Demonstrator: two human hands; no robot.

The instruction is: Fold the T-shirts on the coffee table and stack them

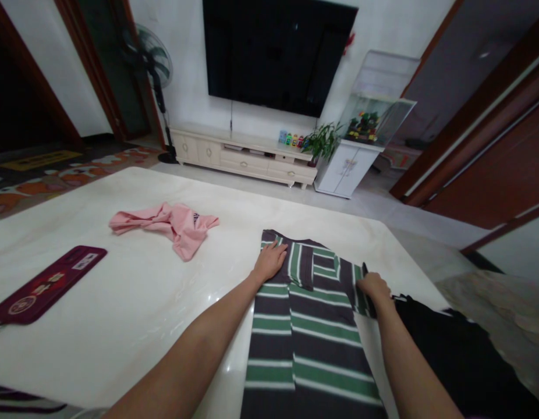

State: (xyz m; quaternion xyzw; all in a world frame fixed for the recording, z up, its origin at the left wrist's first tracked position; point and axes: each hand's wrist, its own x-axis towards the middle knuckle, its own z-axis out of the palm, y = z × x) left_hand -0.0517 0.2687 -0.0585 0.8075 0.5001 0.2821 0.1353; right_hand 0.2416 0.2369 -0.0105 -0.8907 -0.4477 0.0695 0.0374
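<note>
A striped shirt (313,337) in dark grey, green and white lies spread on the white table (134,291), its sides folded inward. My left hand (269,262) rests flat on the shirt's upper left part, fingers stretched out. My right hand (374,288) is at the shirt's right edge with its fingers curled round a fold of the striped cloth. A black garment (453,355) lies just right of my right forearm.
A crumpled pink garment (173,224) lies further back on the table. A maroon flat case (46,282) sits at the table's left. Beyond stand a low TV cabinet (243,157), a wall TV (278,52), a fan (153,58) and a fish tank (374,110).
</note>
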